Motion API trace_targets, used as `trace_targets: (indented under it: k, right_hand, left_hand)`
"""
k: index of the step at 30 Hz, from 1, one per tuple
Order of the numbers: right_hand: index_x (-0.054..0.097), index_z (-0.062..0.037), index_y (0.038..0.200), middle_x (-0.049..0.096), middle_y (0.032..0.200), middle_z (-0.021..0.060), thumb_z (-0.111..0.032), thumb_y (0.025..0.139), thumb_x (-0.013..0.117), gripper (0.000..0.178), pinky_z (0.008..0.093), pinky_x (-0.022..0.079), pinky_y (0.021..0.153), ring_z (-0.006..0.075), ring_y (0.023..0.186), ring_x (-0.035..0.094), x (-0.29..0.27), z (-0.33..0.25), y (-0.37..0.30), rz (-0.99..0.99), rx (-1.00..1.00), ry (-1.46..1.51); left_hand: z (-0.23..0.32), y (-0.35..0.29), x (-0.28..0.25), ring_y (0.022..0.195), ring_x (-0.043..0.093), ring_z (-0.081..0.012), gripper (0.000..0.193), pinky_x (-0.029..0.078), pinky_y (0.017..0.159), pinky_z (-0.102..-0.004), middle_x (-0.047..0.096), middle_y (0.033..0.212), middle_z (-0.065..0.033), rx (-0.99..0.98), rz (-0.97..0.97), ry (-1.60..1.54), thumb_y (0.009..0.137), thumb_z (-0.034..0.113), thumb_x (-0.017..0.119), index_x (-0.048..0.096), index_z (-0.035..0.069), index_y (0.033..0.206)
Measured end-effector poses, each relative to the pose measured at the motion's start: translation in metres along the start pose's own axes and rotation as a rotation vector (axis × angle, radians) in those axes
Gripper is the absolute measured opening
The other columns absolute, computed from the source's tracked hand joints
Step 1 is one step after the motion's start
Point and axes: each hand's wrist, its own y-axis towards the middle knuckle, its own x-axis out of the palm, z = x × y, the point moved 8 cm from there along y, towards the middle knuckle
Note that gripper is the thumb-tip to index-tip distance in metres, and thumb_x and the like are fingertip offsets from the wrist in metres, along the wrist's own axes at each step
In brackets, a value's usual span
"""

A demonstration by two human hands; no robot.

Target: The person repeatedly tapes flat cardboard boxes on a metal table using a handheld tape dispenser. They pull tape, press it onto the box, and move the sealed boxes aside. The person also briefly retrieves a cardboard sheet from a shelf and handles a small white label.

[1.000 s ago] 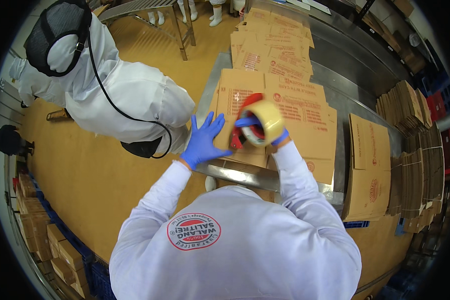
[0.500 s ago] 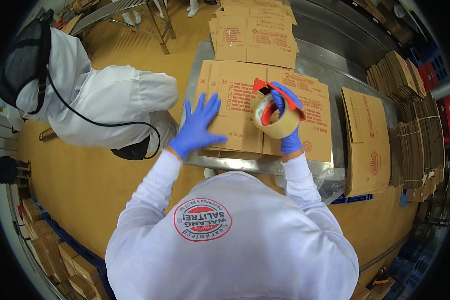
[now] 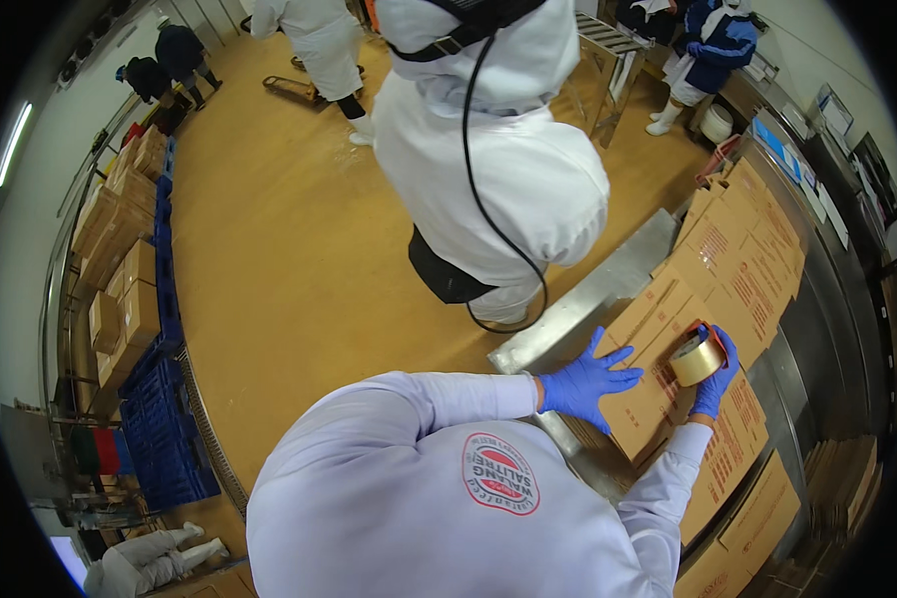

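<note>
Head: left hand (image 3: pixel 590 385) at cardboard (image 3: pixel 652 407) edge (floor (image 3: pixel 289 269) beyond)

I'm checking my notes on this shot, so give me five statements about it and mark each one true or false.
1. The right hand grips a tape dispenser. True.
2. The left hand is bare. False: it wears a blue glove.
3. Flattened cartons lie by both hands. True.
4. The floor is blue. False: it is yellowish-brown.
5. Blue pallets stand at the picture's left. True.
</note>
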Motion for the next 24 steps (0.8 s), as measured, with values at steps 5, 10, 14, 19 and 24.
trace_targets:
  k: [5,10,14,19,24]
  right_hand:
    - [0.069,0.0006,0.097,0.069,0.098,0.0102,-0.007,0.083,0.072,0.017,0.0323,0.052,0.084,0.0187,0.089,0.065,-0.013,-0.001,-0.071,-0.148,-0.072,-0.179]
    - [0.07,-0.0008,0.094,0.067,0.094,0.0085,-0.008,0.082,0.07,0.015,0.0332,0.051,0.083,0.0211,0.088,0.064,-0.011,-0.014,-0.144,-0.166,-0.114,-0.305]
    - [0.068,-0.0025,0.096,0.066,0.093,0.008,-0.008,0.08,0.071,0.017,0.0339,0.051,0.082,0.0222,0.086,0.064,-0.001,-0.025,-0.107,-0.354,-0.144,-0.301]
    - [0.065,-0.0041,0.098,0.065,0.092,0.0074,-0.007,0.078,0.071,0.02,0.0353,0.051,0.08,0.0229,0.084,0.063,0.04,-0.024,-0.075,-0.804,-0.241,-0.528]
    - [0.062,-0.0058,0.099,0.064,0.091,0.0069,-0.006,0.076,0.071,0.024,0.0367,0.051,0.079,0.0237,0.082,0.063,0.034,-0.055,-0.095,-0.648,-0.869,-0.688]
  left_hand:
    - [-0.011,0.007,0.007,0.145,0.02,-0.0316,0.095,-0.007,0.107,-0.0724,0.04,0.149,-0.0051,0.037,0.23,-0.007,0.065,0.067,0.067,0.048,0.009,0.138]
    - [-0.019,0.006,0.017,0.145,0.022,-0.031,0.091,-0.006,0.107,-0.073,0.042,0.148,-0.0046,0.059,0.274,0.034,0.065,0.059,0.069,0.049,0.008,0.138]
    - [-0.014,0.007,0.008,0.144,0.023,-0.0327,0.099,-0.004,0.106,-0.0743,0.043,0.147,-0.0043,0.074,0.231,-0.001,0.064,0.073,0.066,0.05,0.008,0.136]
    - [-0.009,-0.004,-0.004,0.144,0.021,-0.0347,0.101,-0.003,0.107,-0.0731,0.04,0.149,-0.0043,0.071,0.214,0.025,0.065,0.077,0.061,0.045,0.011,0.14]
    - [-0.001,-0.007,-0.016,0.145,0.017,-0.0357,0.093,-0.002,0.112,-0.0659,0.039,0.15,-0.0059,0.043,0.149,-0.056,0.071,0.063,0.069,0.042,0.011,0.143]
